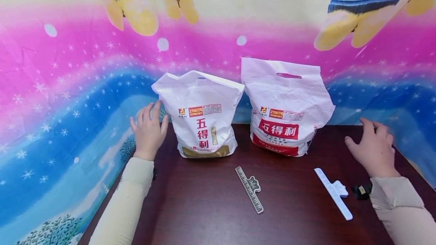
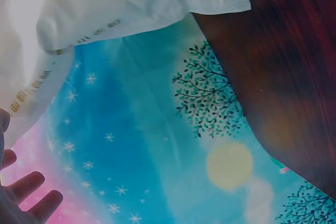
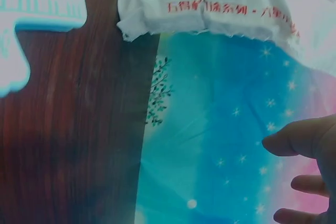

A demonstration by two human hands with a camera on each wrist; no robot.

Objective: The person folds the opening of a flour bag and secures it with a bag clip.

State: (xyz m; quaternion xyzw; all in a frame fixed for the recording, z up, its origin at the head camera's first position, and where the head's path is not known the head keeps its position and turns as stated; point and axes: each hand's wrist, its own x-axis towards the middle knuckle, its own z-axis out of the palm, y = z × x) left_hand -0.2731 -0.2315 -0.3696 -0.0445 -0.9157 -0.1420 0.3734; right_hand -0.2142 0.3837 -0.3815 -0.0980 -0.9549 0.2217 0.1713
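Note:
Two white flour bags with carry handles stand upright at the back of the table. The left bag (image 1: pixel 207 124) has red lettering and a gold base band; the right bag (image 1: pixel 284 124) carries a red label. My left hand (image 1: pixel 148 131) is raised beside the left bag, fingers spread and holding nothing; the left wrist view shows its fingers (image 2: pixel 29 186) below the bag's side. My right hand (image 1: pixel 374 147) hovers right of the right bag, fingers apart and nothing held. A grey ruler-like clip (image 1: pixel 252 190) and a white ruler-like clip (image 1: pixel 333 193) lie in front of the bags.
A dark brown wooden table (image 1: pixel 204 203) holds everything. Behind it and along the sides hangs a colourful printed cloth (image 1: pixel 85 86) with bears and snowflakes, close behind both bags.

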